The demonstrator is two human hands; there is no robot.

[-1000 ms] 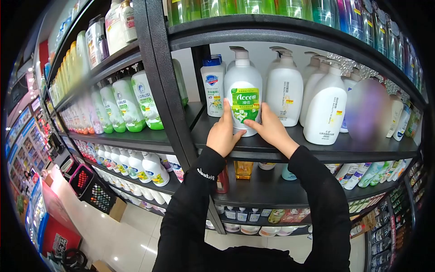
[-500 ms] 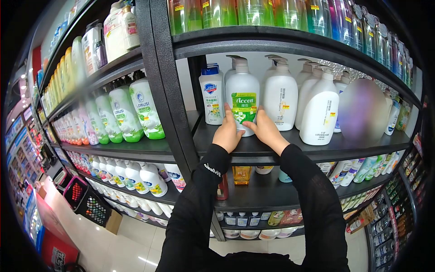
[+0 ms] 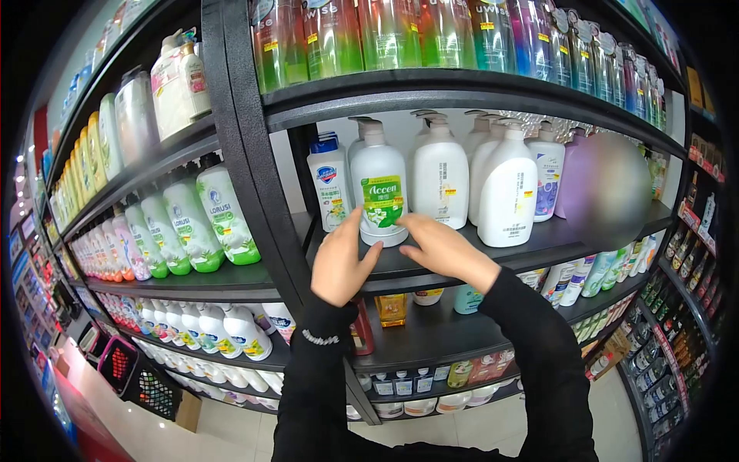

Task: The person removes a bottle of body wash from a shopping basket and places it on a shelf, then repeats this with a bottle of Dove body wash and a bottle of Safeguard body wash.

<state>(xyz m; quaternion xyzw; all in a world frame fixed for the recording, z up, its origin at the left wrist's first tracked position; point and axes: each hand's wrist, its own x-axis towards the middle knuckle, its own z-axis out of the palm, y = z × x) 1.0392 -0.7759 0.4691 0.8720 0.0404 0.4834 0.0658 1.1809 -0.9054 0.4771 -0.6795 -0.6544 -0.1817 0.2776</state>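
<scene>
A white pump bottle with a green Accen label (image 3: 382, 173) stands upright near the front of the middle shelf. My left hand (image 3: 340, 263) is open just below its left side, thumb and fingers spread apart. From the right, my right hand (image 3: 445, 248) reaches in open, its fingertips overlapping the bottle's lower right edge in this view. To the left of the bottle stands a smaller white bottle with a blue cap (image 3: 329, 181). On the right are a tall white pump bottle (image 3: 440, 173) and another white one (image 3: 508, 189).
A dark upright post (image 3: 245, 131) divides this shelf from one with green-and-white LORUSI bottles (image 3: 225, 212). The shelf above (image 3: 462, 88) holds red and green bottles. Lower shelves carry more bottles, and a black basket (image 3: 154, 385) stands on the floor at left.
My hands have come away from the sides of the Accen bottle and drawn back toward me, spreading apart. The view has shifted, so the shelves sit lower and further left.
</scene>
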